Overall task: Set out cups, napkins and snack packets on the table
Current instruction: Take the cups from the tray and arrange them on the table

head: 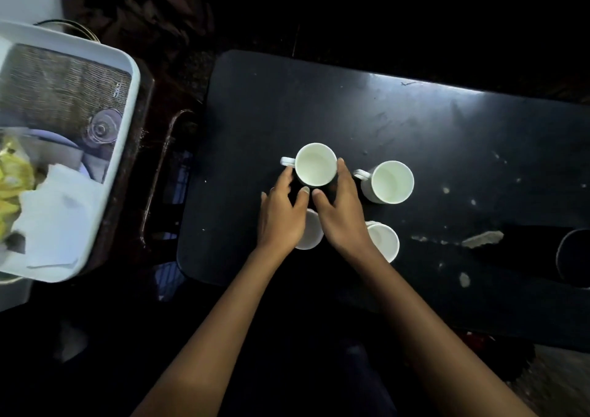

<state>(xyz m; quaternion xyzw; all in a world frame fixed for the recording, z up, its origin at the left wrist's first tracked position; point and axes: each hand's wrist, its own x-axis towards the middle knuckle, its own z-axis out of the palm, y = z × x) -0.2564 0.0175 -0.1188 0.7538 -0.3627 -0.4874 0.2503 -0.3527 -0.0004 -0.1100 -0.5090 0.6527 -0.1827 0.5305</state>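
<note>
My left hand [281, 215] and right hand [340, 212] cup the twelve-o'clock cup [316, 165], fingers curled around it, on the table [447, 129].

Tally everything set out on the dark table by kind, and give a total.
White cups: 4
Napkins: 0
Snack packets: 0
Total: 4
</note>
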